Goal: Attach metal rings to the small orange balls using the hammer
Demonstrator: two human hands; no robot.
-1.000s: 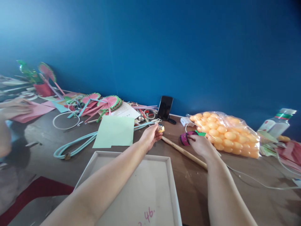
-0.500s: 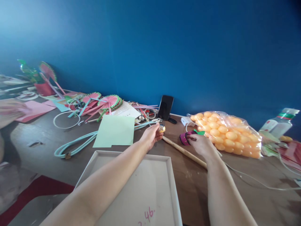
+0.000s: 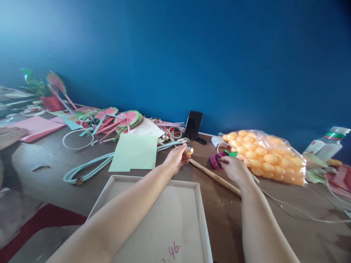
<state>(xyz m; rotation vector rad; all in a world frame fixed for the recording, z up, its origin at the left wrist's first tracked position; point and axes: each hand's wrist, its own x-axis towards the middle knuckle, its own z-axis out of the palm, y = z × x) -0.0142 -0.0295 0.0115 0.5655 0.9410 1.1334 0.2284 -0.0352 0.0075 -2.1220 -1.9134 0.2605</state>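
Note:
My left hand (image 3: 177, 159) is closed, its fingers around a small shiny metal ball (image 3: 189, 149) with gold and silver reflections. Farther right, my right hand (image 3: 233, 167) pinches a purple band (image 3: 214, 160) dotted with small shiny spots. A bit of green material (image 3: 231, 154) shows just behind those fingers. Between and below the hands a wooden stick (image 3: 215, 177) lies slantwise on the table. Below my left forearm is a shallow pale box lid (image 3: 199, 204) with pink handwriting inside.
Pale green paper (image 3: 134, 151), a light blue looped cord (image 3: 90, 166) and pink paper fans (image 3: 128, 118) lie left. A phone (image 3: 193, 125) leans against the blue wall. A bag of orange balls (image 3: 268, 157) and a bottle (image 3: 325, 144) stand right. Another person's hand (image 3: 12, 136) is far left.
My hands stay almost still, holding the same things. At the far left the other person's hand has drawn back leftward and down over the pink paper.

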